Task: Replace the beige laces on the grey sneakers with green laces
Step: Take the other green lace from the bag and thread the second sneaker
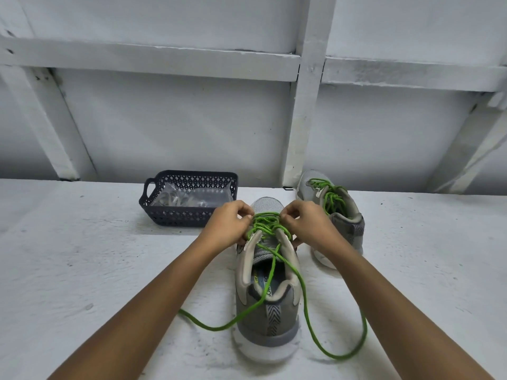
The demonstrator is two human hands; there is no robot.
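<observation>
Pinching green lace (265, 225) on near sneaker (267, 294): left hand (230, 225), right hand (305, 223), fingers curled.

— What is showing green?
— The lace (264, 224), glowing bright green against the grey shoe (247, 311). Its sole (260, 349) is showing white.
— And the heel tab (273, 315)?
— It is wearing black-and-white herringbone. The far shoe (354, 229) is showing grey with green lacing too.
— The basket (178, 215)?
— Looking dark navy, showing a diamond lattice. The table (82, 270) is looking white, speckled grey.
</observation>
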